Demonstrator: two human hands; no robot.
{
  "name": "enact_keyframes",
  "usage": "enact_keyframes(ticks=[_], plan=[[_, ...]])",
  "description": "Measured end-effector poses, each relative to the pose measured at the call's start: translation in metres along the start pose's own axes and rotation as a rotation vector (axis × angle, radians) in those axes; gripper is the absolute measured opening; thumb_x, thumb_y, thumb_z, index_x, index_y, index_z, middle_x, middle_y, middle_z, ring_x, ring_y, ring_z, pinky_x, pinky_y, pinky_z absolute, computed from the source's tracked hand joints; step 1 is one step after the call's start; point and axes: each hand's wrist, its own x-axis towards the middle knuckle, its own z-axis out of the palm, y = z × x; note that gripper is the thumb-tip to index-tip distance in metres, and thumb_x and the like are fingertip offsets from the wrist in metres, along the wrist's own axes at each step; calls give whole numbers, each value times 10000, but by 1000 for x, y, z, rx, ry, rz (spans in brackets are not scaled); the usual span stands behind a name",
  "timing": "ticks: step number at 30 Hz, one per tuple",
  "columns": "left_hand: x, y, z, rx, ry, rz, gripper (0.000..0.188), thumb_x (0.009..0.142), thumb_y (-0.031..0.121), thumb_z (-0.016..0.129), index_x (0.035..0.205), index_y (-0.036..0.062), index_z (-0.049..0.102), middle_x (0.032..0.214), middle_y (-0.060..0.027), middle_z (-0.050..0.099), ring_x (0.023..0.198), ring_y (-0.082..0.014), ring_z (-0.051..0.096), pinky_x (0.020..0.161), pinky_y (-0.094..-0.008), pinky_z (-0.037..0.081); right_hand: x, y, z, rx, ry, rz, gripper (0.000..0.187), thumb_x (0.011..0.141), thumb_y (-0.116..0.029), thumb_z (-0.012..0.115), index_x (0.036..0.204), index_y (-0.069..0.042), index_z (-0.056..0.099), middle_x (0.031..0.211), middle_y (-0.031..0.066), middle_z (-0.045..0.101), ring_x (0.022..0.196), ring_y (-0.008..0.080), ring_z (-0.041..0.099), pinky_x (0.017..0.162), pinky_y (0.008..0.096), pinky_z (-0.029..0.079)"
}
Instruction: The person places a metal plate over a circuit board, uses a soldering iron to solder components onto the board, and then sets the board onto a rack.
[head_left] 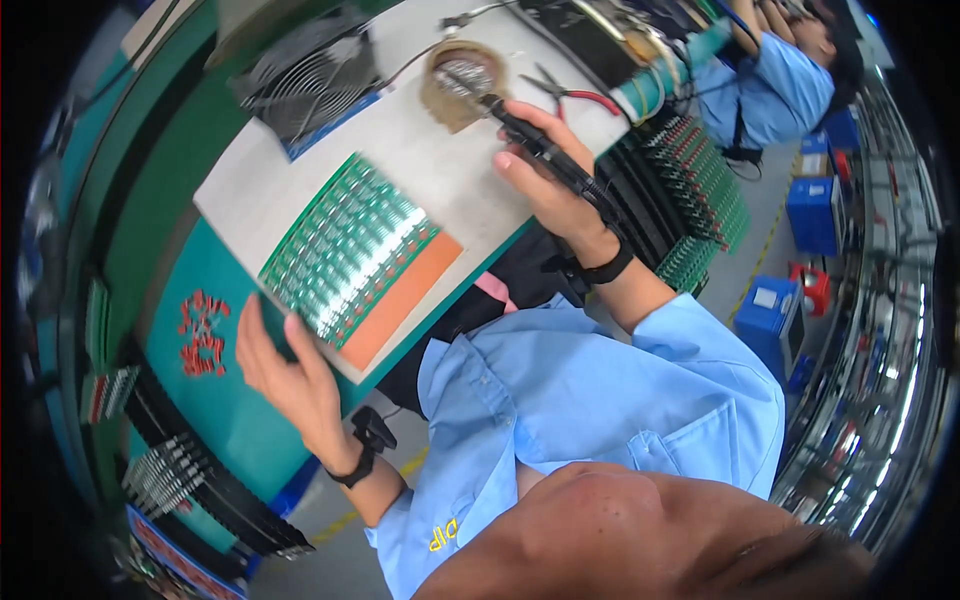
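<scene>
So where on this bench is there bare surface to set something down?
Bare white mat lies between the circuit board panel, the fan and the tip-cleaner holder. Some green mat shows beside the red parts. The right edge is crowded with racked boards.

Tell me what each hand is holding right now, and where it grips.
The right hand holds a black soldering iron around its handle, tip in the round tip-cleaner pot. The left hand presses on the near corner of the green circuit board panel.
</scene>
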Motion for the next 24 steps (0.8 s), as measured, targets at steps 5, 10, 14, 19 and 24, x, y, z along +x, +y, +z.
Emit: enact_keyframes(ticks=[5, 10, 14, 19, 24], plan=[[-18, 64, 7, 18, -84, 298, 456, 911, 181, 766, 1337, 51, 669, 1345, -125, 657, 1307, -343, 563, 1106, -502, 368, 4, 4, 2, 145, 5, -18, 525, 893, -87, 808, 1376, -2, 620, 1096, 65, 665, 934, 111, 622, 847, 277, 520], [-15, 124, 55, -2, -370, 596, 505, 903, 248, 783, 1365, 87, 658, 1370, -77, 649, 1349, -320, 550, 1140, -507, 298, 5, 24, 5, 34, -1, -177, 520, 891, -84, 809, 1369, 2, 624, 1080, 67, 652, 945, 120, 637, 843, 270, 521], [-13, 129, 62, 110, -406, 639, 497, 909, 266, 780, 1364, 101, 664, 1380, -41, 650, 1370, -295, 537, 1163, -535, 243, -1, 24, 0, 57, 5, -184, 508, 888, -78, 807, 1356, 5, 630, 1097, 79, 652, 940, 130, 639, 826, 273, 526], [-10, 123, 61, 168, -360, 585, 499, 921, 296, 760, 1372, 107, 661, 1377, -24, 656, 1405, -265, 508, 1165, -574, 220, 6, 28, -3, 43, -28, -227, 499, 886, -70, 806, 1348, 10, 634, 1126, 81, 655, 926, 125, 639, 812, 271, 533], [-15, 117, 56, 148, -348, 530, 519, 906, 314, 783, 1379, 134, 670, 1392, -1, 667, 1402, -231, 521, 1179, -553, 197, 3, 24, 0, 55, -27, -200, 487, 897, -29, 788, 1355, 16, 628, 1167, 83, 664, 953, 118, 640, 848, 263, 539]])
